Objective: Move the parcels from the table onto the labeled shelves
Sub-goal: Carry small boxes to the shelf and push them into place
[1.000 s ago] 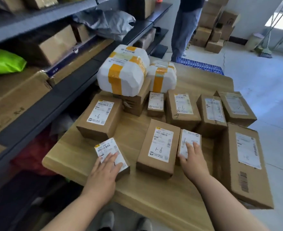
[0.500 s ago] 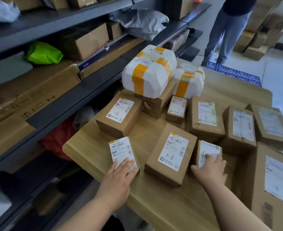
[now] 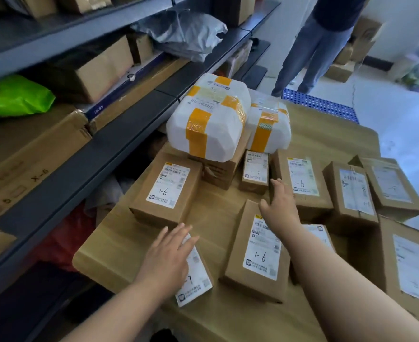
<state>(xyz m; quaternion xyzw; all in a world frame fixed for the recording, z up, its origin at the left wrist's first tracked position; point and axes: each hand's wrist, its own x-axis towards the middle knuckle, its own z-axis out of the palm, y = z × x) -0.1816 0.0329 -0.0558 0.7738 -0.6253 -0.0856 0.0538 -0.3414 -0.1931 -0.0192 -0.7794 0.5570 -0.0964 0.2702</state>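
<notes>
While the left hand's fingers [image 3: 179,233] lie straight and spread, the left hand [image 3: 164,257] rests flat on a small box [image 3: 196,280] marked 1-7 near the front edge of the table [image 3: 119,248]. The right hand's fingers [image 3: 276,188] are straight and close together with the thumb out to the side, holding nothing. They reach the left edge of a far box [image 3: 304,183] marked 1-6; whether they touch it I cannot tell. The right hand [image 3: 281,208] is above the far end of a near box [image 3: 260,253], also marked 1-6, and the forearm crosses it.

A left box [image 3: 166,191] marked 1-6 lies just beyond the left hand's fingertips. Behind it, two white parcels [image 3: 208,127] bound with orange tape sit at the back of the table, the larger one on a cardboard box. More boxes crowd the table's right side. Dark shelves [image 3: 80,164] run along the left with cartons, a green bag [image 3: 16,95] and a grey bag [image 3: 186,30]. A person [image 3: 314,45] stands beyond the table.
</notes>
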